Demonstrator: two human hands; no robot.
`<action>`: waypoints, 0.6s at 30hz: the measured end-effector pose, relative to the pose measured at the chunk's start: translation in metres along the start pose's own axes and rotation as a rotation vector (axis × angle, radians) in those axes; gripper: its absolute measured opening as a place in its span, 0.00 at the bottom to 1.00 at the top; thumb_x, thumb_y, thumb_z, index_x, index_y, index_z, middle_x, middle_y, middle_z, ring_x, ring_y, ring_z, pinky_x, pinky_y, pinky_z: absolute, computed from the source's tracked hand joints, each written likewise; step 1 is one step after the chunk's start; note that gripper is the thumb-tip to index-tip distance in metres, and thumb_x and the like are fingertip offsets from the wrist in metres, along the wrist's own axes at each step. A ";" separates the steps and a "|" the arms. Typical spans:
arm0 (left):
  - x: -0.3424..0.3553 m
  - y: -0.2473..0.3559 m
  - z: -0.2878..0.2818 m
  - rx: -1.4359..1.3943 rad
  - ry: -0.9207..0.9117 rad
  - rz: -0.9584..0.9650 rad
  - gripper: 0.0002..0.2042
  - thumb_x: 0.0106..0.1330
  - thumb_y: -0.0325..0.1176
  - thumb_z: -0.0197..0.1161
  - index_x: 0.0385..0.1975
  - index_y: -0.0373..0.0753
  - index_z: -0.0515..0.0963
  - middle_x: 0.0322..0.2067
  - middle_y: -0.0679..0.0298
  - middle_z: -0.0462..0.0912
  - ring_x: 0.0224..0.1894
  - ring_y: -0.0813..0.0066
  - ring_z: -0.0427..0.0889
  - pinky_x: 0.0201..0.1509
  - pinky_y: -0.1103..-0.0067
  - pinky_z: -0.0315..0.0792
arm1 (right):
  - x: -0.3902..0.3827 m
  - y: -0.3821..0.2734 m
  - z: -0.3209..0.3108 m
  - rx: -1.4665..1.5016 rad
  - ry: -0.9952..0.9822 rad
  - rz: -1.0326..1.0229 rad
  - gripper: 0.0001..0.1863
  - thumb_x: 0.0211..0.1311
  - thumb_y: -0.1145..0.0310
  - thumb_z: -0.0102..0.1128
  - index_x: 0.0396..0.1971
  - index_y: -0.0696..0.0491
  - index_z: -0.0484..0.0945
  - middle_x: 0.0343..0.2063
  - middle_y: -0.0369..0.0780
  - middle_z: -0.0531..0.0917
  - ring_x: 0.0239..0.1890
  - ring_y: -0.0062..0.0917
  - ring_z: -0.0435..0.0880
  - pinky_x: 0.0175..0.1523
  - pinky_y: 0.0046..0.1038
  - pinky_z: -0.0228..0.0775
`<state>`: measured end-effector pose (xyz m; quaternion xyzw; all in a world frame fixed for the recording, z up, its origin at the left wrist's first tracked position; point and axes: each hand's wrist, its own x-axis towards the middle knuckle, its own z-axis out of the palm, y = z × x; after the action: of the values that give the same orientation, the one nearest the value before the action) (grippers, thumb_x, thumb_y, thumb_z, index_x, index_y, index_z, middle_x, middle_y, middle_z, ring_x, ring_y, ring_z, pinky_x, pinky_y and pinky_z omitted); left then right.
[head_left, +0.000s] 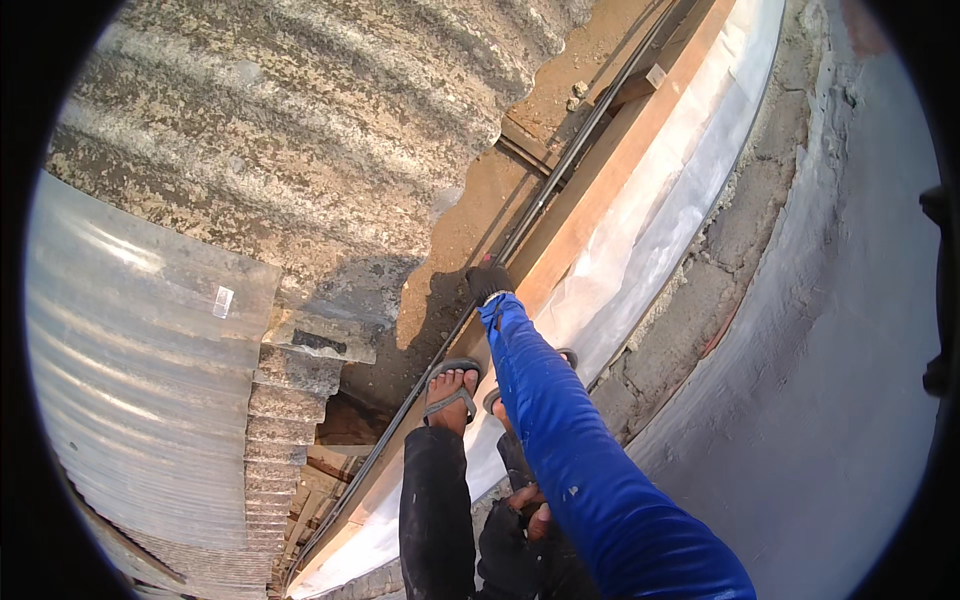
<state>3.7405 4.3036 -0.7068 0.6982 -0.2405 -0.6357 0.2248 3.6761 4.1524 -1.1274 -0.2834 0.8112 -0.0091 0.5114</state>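
My right hand [488, 283], in a dark glove, reaches down to the wooden beam [562, 240] beside the dark cables [545, 195] that run along it. Its fingers look closed, and a tiny pink spot shows just past them; what they grip is hidden. Low in the picture, partly behind the blue right sleeve, my left hand [530, 508] shows only curled bare fingertips against dark cloth near my knee. Whatever lies in those fingers cannot be made out. White sheeting [640, 250] lies along the beam under my sandalled feet [452, 392].
Weathered corrugated roofing [290, 130] ends in a jagged edge on the left, above a gap showing brown ground [450, 240] far below. A translucent corrugated sheet [150, 360] overlaps it. Rough cracked mortar [700, 290] and a smooth grey surface [800, 400] lie on the right.
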 end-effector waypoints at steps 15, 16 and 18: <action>-0.004 -0.004 -0.003 -0.164 -0.042 -0.022 0.15 0.73 0.33 0.51 0.55 0.35 0.72 0.45 0.60 0.81 0.47 0.73 0.78 0.54 0.77 0.70 | -0.006 -0.001 0.030 0.078 0.491 0.062 0.27 0.70 0.48 0.47 0.28 0.60 0.78 0.27 0.57 0.82 0.35 0.52 0.83 0.37 0.45 0.74; -0.006 -0.010 -0.002 -0.181 -0.041 -0.012 0.15 0.73 0.32 0.51 0.55 0.35 0.73 0.45 0.60 0.81 0.47 0.73 0.78 0.54 0.77 0.70 | -0.007 -0.001 0.029 0.053 0.496 0.093 0.27 0.70 0.49 0.47 0.27 0.60 0.78 0.27 0.56 0.82 0.34 0.52 0.83 0.37 0.46 0.73; -0.006 -0.021 0.001 -0.216 -0.061 0.012 0.13 0.73 0.32 0.51 0.53 0.35 0.73 0.44 0.61 0.81 0.47 0.73 0.78 0.54 0.77 0.70 | -0.013 -0.005 0.022 0.026 0.384 0.033 0.07 0.57 0.74 0.57 0.31 0.64 0.76 0.30 0.57 0.82 0.37 0.49 0.83 0.40 0.41 0.75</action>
<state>3.7404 4.3238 -0.7147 0.6486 -0.1814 -0.6777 0.2953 3.7005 4.1606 -1.1254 -0.2562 0.8983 -0.0652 0.3509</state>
